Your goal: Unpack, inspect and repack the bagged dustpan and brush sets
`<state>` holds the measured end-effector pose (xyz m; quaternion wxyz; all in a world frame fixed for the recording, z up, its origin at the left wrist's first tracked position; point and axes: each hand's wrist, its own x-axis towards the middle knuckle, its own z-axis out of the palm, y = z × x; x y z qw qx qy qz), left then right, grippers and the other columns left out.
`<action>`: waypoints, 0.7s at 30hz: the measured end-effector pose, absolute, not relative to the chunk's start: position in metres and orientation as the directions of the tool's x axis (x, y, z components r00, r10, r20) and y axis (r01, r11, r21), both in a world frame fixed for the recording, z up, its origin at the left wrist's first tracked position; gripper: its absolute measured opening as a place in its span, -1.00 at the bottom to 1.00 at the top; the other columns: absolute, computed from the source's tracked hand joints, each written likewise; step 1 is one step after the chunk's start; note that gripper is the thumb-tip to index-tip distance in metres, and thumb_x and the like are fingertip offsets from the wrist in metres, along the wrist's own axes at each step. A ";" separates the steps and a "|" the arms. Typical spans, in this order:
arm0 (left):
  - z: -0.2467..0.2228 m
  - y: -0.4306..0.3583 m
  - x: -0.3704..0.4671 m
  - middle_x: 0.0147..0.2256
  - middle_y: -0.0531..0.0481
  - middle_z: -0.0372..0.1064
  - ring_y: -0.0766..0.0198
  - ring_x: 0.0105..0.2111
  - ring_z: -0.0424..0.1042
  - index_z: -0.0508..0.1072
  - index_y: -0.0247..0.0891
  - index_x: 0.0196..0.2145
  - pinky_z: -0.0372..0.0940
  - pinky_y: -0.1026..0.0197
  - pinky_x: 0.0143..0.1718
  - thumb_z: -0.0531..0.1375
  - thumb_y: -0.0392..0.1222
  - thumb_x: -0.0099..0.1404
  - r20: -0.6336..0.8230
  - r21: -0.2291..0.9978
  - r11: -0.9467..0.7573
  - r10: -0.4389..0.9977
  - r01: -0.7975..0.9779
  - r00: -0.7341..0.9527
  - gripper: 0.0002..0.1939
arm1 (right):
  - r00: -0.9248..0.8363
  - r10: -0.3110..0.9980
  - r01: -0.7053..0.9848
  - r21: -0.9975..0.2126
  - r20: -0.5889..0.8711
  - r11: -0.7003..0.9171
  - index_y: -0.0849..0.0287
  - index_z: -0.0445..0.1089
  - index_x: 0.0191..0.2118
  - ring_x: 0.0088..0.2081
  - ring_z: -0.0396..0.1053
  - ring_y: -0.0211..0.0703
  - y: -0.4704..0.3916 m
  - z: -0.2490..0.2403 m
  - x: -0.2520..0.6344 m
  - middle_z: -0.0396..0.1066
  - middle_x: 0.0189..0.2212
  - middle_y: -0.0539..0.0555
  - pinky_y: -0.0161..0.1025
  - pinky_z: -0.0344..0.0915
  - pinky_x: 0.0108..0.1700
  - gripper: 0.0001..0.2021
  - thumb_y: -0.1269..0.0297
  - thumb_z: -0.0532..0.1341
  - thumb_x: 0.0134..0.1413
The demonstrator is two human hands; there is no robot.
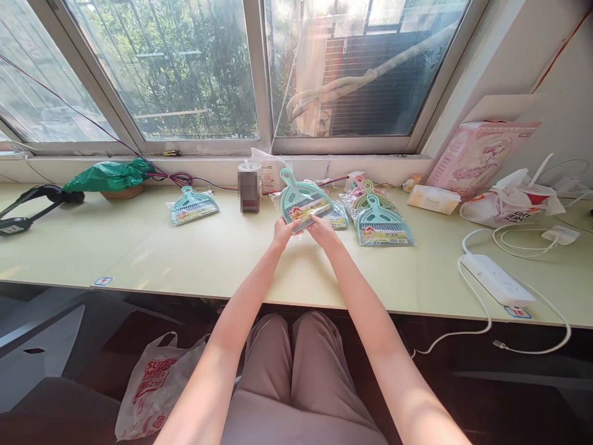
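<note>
Between my hands, a mint-green mini dustpan and brush set (303, 196) in clear wrap is held up over the table, its handle pointing up and away. My left hand (284, 232) grips its lower left corner, and my right hand (323, 231) grips the lower right edge. Partly hidden behind it lies another wrapped dustpan set (340, 217). To the right is a group of several overlapping sets in pink, green and blue, with a blue dustpan set (383, 224) in front. One more blue dustpan set (193, 205) lies apart on the left.
A cup (249, 188) stands near the windowsill. On the left are headphones (41, 201) and a green plastic bag (109, 175). At right lie a tissue pack (434, 199), a pink box (482, 157), a power strip (498, 281) and loose white cables. The table (185, 266) has its front edge before my knees.
</note>
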<state>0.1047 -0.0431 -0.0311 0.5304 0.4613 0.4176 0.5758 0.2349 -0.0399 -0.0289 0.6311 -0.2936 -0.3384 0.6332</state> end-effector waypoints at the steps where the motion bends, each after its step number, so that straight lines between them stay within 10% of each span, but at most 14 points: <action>1: -0.029 -0.043 0.102 -0.14 -0.22 0.57 -0.10 -0.13 0.56 0.53 -0.36 -0.16 0.51 -0.13 -0.11 0.45 -0.18 -0.03 0.081 0.967 -0.081 0.997 -0.241 -0.011 -0.55 | -0.062 0.996 -0.589 -0.808 0.067 0.018 0.14 0.46 -0.20 -0.03 0.54 -0.05 -0.040 -0.027 0.236 0.60 -0.22 0.09 0.03 0.41 0.19 -0.90 0.40 0.23 0.15; 15: -0.017 -0.042 0.071 -0.04 -0.27 0.53 0.03 -0.22 0.58 0.49 -0.36 -0.07 0.52 0.01 -0.21 0.44 -0.17 0.01 0.092 0.969 -0.063 0.990 -0.240 0.111 -0.48 | 0.138 0.990 -0.133 -0.989 0.041 0.059 0.20 0.46 -0.47 -0.48 0.55 0.04 -0.046 -0.024 0.248 0.49 -0.61 0.10 0.04 0.57 -0.28 -0.73 0.12 0.38 0.09; 21: -0.020 -0.030 0.054 -0.13 -0.11 0.54 0.27 -0.21 0.53 0.48 -0.34 -0.10 0.42 0.33 -0.32 0.34 -0.33 0.07 0.055 0.898 -0.078 0.996 -0.432 -0.066 -0.61 | 0.316 0.739 0.318 -0.800 0.595 0.508 0.03 0.55 -0.11 0.30 0.25 0.08 -0.064 -0.008 0.263 0.49 0.07 0.13 0.14 0.16 0.35 -0.83 0.25 0.25 0.22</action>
